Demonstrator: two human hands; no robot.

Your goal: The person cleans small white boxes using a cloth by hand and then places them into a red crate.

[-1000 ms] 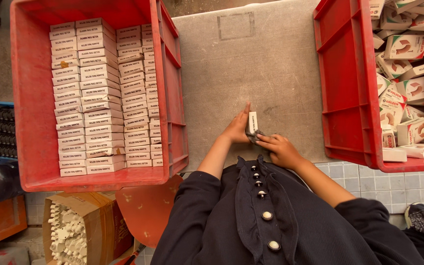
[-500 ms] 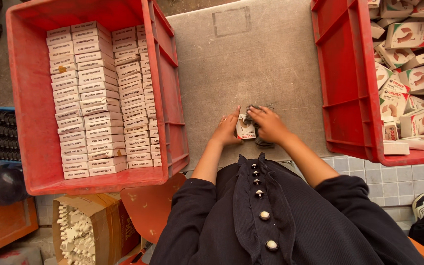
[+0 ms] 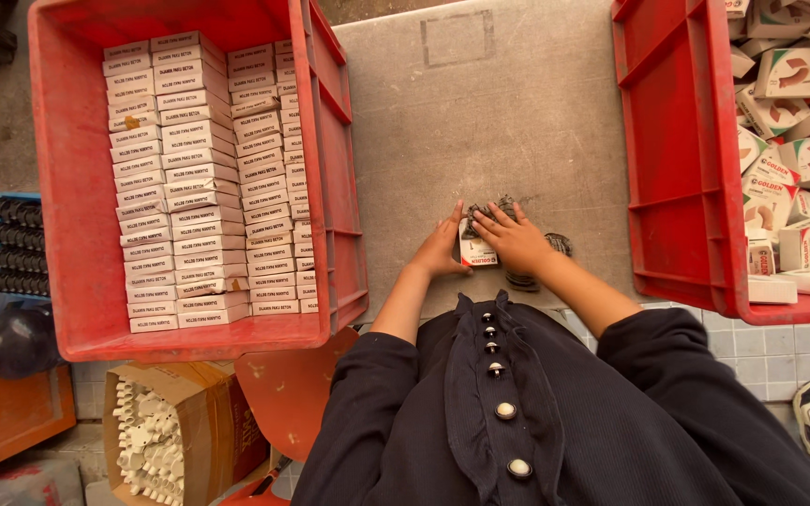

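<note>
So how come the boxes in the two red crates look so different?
The left red crate holds closed white boxes packed on edge in tight, neat rows, with plain lettered sides showing. The right red crate holds loose boxes tumbled at all angles, showing red and green picture faces. The loose boxes also look bigger, since their broad faces show. Both crates are red plastic and sit on the same grey table.

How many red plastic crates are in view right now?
2. One red crate sits left of the hands, packed with neat rows of small white boxes. The other red crate sits at the right, cut off by the frame edge, holding loosely piled boxes.
</note>
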